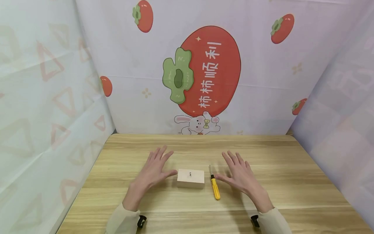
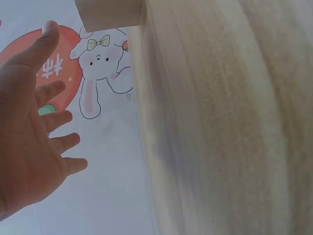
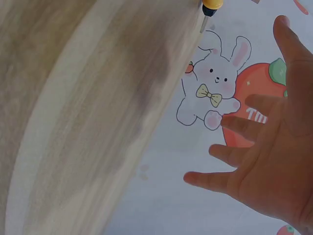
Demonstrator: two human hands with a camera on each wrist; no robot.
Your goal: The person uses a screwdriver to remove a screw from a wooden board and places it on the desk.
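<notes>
A pale wooden block [image 1: 190,179] lies on the table, with a small metal screw [image 1: 190,174] standing in its top face. Just right of the block is a screwdriver [image 1: 215,188] with a yellow and black handle, its metal tip pointing to the back. My left hand [image 1: 153,169] is spread beside the block's left side, thumb pointing at it. On the other side my right hand [image 1: 239,174] is spread too, its thumb close by the screwdriver. Both hands hold nothing. The left wrist view shows the block's edge [image 2: 110,13]; the right wrist view catches the screwdriver's front part [image 3: 211,9].
The wood-grain table [image 1: 187,214] reaches back to a white cloth [image 1: 134,107] printed with persimmons and a rabbit. Cloth walls [image 1: 58,107] stand along the left and right sides. A black strap piece [image 1: 141,221] shows at each cuff.
</notes>
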